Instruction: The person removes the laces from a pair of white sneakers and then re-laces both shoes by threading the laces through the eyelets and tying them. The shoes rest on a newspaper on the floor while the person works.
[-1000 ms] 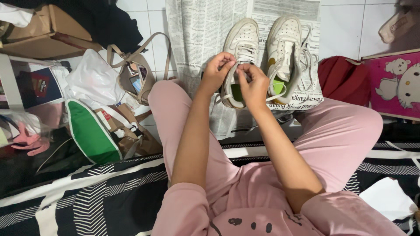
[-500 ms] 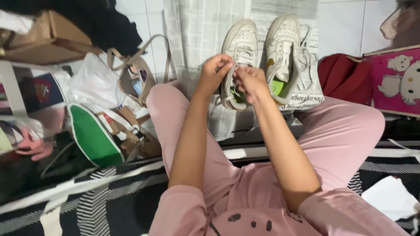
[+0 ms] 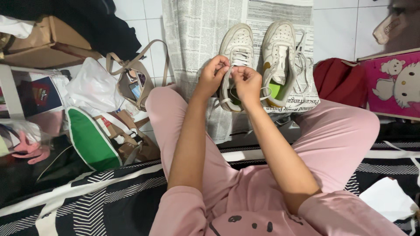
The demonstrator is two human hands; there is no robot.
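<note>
Two worn white sneakers with green insoles stand side by side on a spread newspaper (image 3: 201,30) on the tiled floor. My left hand (image 3: 213,75) and my right hand (image 3: 246,82) meet over the tongue of the left sneaker (image 3: 236,46), each pinching its white lace. The right sneaker (image 3: 280,54) lies beside them with its laces loose and hanging over the side. My knees in pink trousers frame the shoes.
A beige handbag (image 3: 135,74), a white plastic bag (image 3: 92,87), a green-soled shoe (image 3: 89,135) and cardboard boxes crowd the left. A red cloth (image 3: 337,78) and a pink cartoon-cat box (image 3: 391,83) sit on the right. I sit on a black-and-white patterned sheet (image 3: 100,201).
My hands stay on the left sneaker's lace and have drawn slightly closer together; the view shifted a little.
</note>
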